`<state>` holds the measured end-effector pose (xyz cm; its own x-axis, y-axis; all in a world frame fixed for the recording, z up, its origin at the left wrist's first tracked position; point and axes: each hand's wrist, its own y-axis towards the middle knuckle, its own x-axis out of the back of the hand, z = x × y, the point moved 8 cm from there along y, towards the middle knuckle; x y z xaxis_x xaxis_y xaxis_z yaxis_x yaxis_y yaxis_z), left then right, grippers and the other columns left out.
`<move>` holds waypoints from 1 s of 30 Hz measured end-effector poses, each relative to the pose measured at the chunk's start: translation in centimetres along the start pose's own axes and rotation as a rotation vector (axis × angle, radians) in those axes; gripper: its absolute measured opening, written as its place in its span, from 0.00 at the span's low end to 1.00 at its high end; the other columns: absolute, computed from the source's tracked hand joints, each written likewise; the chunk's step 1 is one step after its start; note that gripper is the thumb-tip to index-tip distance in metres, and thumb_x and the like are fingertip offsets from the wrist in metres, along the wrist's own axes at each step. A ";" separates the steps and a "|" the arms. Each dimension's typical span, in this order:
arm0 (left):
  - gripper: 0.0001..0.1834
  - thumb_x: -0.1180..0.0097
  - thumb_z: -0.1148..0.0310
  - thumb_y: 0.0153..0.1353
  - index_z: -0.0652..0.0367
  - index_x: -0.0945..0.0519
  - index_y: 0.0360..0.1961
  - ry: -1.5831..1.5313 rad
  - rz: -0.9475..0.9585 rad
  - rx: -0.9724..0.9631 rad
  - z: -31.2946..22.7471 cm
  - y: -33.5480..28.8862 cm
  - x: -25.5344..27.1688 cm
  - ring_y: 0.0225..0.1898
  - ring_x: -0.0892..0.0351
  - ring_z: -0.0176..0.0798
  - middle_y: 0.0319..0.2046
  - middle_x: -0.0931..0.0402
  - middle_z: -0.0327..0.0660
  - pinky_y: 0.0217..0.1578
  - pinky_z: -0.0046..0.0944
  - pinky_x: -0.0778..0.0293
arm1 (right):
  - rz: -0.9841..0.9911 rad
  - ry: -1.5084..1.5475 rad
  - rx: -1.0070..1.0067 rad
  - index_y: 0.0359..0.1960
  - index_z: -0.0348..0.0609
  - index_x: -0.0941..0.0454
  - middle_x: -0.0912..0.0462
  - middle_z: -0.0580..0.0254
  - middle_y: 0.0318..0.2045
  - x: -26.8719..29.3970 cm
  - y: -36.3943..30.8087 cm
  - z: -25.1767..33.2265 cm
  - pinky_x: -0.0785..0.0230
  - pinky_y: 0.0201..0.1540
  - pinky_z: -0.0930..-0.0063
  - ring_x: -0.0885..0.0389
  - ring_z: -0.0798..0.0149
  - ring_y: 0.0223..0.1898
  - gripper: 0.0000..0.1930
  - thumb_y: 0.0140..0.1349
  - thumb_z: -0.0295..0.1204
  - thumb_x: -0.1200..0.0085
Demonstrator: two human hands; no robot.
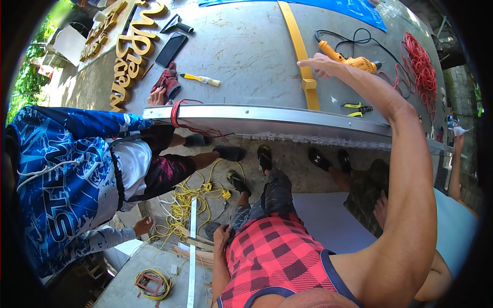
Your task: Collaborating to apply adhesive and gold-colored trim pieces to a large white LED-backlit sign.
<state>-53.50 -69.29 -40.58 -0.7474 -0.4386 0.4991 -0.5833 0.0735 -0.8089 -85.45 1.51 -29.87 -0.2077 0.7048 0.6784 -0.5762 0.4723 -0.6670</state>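
Observation:
My right arm reaches across the grey metal-edged table, and my right hand (322, 64) is held over a long gold-painted strip (292, 33). Its index finger is stretched out and it grips nothing; whether it touches the strip I cannot tell. A short raised gold piece (308, 84) sits on the strip near the table edge. Just right of this hand lies a yellow power drill (359, 63) with a black cord. Green-and-black pliers (356, 109) lie nearer the edge. My left hand (221, 238) hangs low beside my hip, fingers curled; what they hold, if anything, is hidden.
A co-worker in a blue jersey (77, 169) stands left, one hand (157, 96) at the table edge. Near it lie a glove (168, 82), paintbrush (202, 79), phone (171, 50) and gold script lettering (134, 51). Red cord (422, 64) is heaped right; yellow cable (187, 205) tangles on the floor.

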 end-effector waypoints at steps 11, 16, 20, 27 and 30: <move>0.23 0.45 0.54 0.57 0.61 0.18 0.45 -0.047 -0.034 0.004 -1.4 1.9 -0.9 0.44 0.18 0.54 0.39 0.18 0.54 0.46 0.44 0.25 | -0.017 -0.053 -0.176 0.44 0.29 0.25 0.21 0.43 0.40 -4.2 -2.0 -1.9 0.17 0.27 0.61 0.15 0.48 0.32 0.30 0.46 0.43 0.37; 0.25 0.46 0.52 0.57 0.61 0.19 0.46 -0.023 -0.017 -0.003 -1.9 2.9 -1.0 0.46 0.19 0.54 0.41 0.19 0.55 0.47 0.45 0.26 | -0.011 -0.051 -0.142 0.41 0.29 0.24 0.20 0.44 0.37 -2.9 -3.2 -1.7 0.16 0.27 0.62 0.15 0.49 0.32 0.25 0.45 0.39 0.39; 0.26 0.46 0.51 0.57 0.62 0.19 0.47 -0.004 0.026 -0.014 -2.5 3.9 -1.3 0.47 0.20 0.54 0.42 0.19 0.55 0.48 0.45 0.27 | -0.029 -0.078 -0.113 0.38 0.31 0.23 0.19 0.47 0.37 -0.2 -4.2 -2.5 0.17 0.27 0.65 0.15 0.51 0.33 0.24 0.44 0.40 0.39; 0.25 0.45 0.52 0.57 0.62 0.20 0.47 0.020 0.025 -0.056 -2.9 4.9 -1.3 0.47 0.20 0.54 0.43 0.19 0.54 0.49 0.45 0.27 | 0.112 0.083 -0.001 0.33 0.40 0.27 0.22 0.56 0.28 3.7 -7.9 -1.5 0.21 0.32 0.65 0.18 0.58 0.27 0.19 0.43 0.39 0.40; 0.26 0.45 0.52 0.56 0.62 0.20 0.48 0.025 0.044 -0.053 -3.3 5.4 -1.6 0.47 0.20 0.54 0.43 0.19 0.53 0.49 0.45 0.27 | 0.202 0.243 -0.051 0.34 0.44 0.30 0.23 0.60 0.24 4.7 -8.9 -1.7 0.24 0.25 0.65 0.19 0.61 0.23 0.17 0.43 0.36 0.42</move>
<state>-56.52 -65.25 -44.66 -0.7799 -0.4111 0.4719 -0.5654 0.1395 -0.8129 -79.97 1.49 -21.31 -0.1152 0.8898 0.4415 -0.5008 0.3319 -0.7994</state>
